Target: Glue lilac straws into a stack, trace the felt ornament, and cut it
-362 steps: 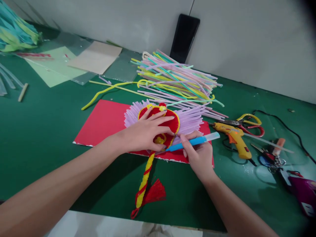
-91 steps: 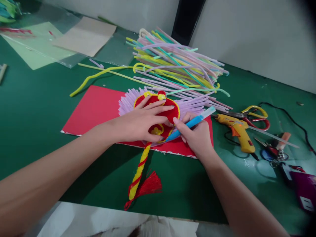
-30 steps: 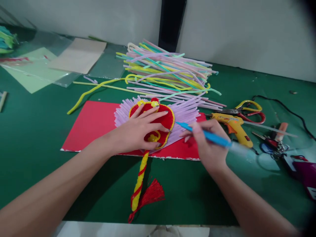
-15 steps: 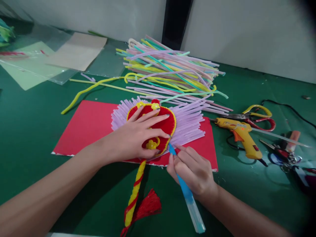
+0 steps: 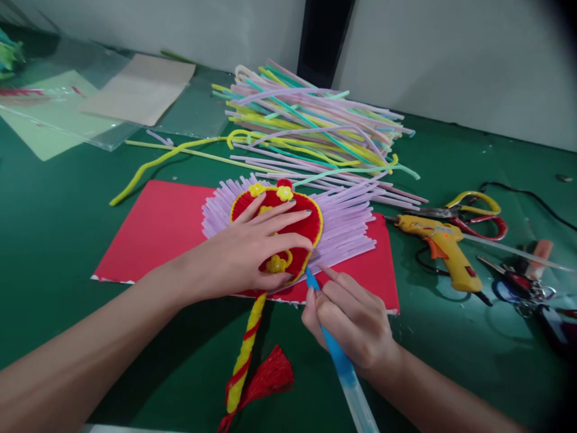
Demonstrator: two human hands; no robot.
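My left hand (image 5: 246, 252) lies flat, fingers spread, on a red and yellow heart-shaped pipe-cleaner fan (image 5: 306, 224) ringed with lilac stems (image 5: 347, 225). The fan rests on a red card (image 5: 157, 225). Its twisted red and yellow handle (image 5: 243, 358) with a red tassel (image 5: 270, 379) points toward me. My right hand (image 5: 354, 322) is closed on a blue pen-like tool (image 5: 340, 361), whose tip touches the fan's lower right edge beside my left fingertips.
A pile of pastel pipe cleaners (image 5: 311, 129) lies behind the fan. A yellow glue gun (image 5: 444, 249), red and yellow scissors (image 5: 473, 210), keys (image 5: 518, 288) and a black cord are at the right. Clear plastic sheets and card (image 5: 103, 99) sit far left on the green table (image 5: 54, 204).
My right hand turned the blue tool over, swung it from the fan's right side to its lower edge, and now holds the tip there. My left hand stayed pressed on the fan.
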